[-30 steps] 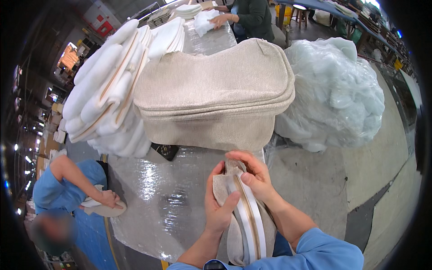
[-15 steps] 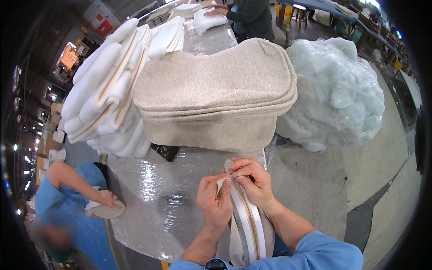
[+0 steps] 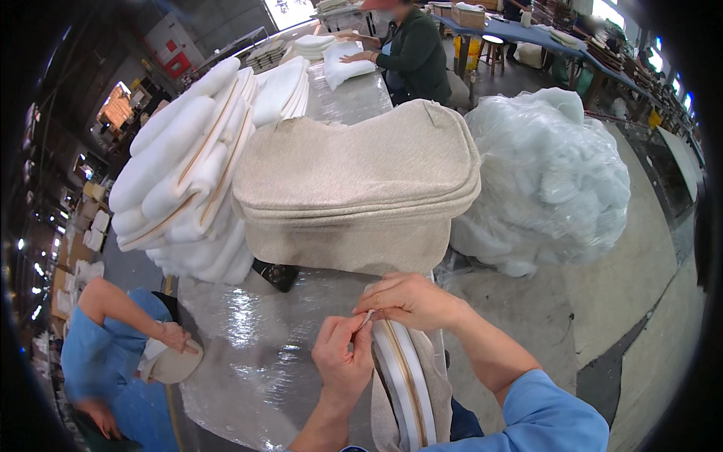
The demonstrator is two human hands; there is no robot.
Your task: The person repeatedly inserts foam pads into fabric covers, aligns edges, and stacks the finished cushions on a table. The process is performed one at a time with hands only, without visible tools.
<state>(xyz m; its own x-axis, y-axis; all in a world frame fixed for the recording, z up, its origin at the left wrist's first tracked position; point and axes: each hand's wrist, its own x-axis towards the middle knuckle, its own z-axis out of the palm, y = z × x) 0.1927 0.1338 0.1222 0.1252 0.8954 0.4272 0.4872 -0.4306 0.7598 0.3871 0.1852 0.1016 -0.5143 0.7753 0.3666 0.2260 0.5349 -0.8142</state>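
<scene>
A beige fabric cover point(image 3: 439, 367) stands at the near edge of the table, a white zipper strip point(image 3: 404, 377) with a tan centre line running along it. My left hand point(image 3: 343, 358) pinches a small bit of the fabric edge at the cover's far end. From the right, my right hand point(image 3: 413, 300) reaches over that same end, its fingers closed together on the fabric and touching the left fingertips. The exact spot they grip is partly hidden by the fingers. Just beyond lies a stack of beige fabric covers point(image 3: 354, 166).
Folded white padding point(image 3: 177, 169) is piled at left, with a dark flat object point(image 3: 277, 276) near its base. A clear plastic bag point(image 3: 546, 181) of white stuff bulges at right. One co-worker point(image 3: 113, 339) handles a beige piece at left; another point(image 3: 418, 56) works at the far end.
My right hand has turned over the cover's end, its fingers now pointing left. My left hand has shifted slightly left and down. The far co-worker shows more fully as the view tilts.
</scene>
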